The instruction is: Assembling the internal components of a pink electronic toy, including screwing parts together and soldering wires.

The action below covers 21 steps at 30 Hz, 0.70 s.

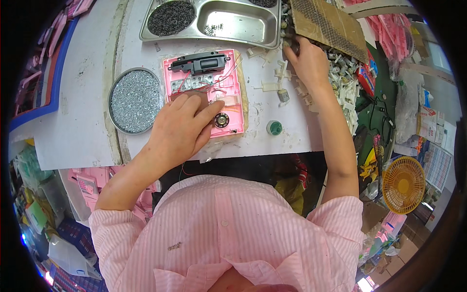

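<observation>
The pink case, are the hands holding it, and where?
The left hand lies over the pink case at its lower left; I can't tell if it grips. The right hand is by white parts.

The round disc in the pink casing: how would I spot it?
On the white table, the left hand lies over a pink casing. In its lower part, close to that hand, sits the disc. Its round, dark rim sets it apart from the long black part at the casing's top.
</observation>
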Available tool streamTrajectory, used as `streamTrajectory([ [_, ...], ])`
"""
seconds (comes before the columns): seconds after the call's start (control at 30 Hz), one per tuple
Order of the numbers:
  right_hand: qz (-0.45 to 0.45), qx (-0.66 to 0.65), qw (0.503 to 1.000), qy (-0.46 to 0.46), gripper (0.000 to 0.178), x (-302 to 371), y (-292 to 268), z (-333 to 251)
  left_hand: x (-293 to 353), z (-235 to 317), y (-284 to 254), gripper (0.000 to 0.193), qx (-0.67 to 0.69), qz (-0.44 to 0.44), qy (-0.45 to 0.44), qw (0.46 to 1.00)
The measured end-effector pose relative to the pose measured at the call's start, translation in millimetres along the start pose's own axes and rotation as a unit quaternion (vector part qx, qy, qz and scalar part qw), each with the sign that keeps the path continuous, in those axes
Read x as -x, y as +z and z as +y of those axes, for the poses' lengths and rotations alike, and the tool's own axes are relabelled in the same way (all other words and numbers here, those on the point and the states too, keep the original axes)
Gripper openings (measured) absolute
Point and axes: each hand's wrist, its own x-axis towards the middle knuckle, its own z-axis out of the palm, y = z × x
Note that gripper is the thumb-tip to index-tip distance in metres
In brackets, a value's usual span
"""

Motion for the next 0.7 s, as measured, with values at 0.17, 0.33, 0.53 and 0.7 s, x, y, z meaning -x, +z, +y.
streamTrajectory([
  [0.17,-0.025,-0.114,0.993,-0.006,0.032,41,-47,-23,-20,9,-16,0.039,0.227,-0.001,-0.097,0.969],
  [0.33,0.078,-0.198,0.969,-0.125,0.031,84,-87,-66,-85,32,2,0.030,0.541,-0.052,-0.227,0.808],
  [0.53,-0.070,-0.589,0.805,0.023,0.031,111,-95,-42,-92,32,9,0.023,0.497,-0.159,-0.104,0.847],
  [0.7,-0.148,-0.585,0.793,0.087,0.031,123,-94,-16,-105,40,12,0.023,0.444,-0.166,-0.066,0.878],
])
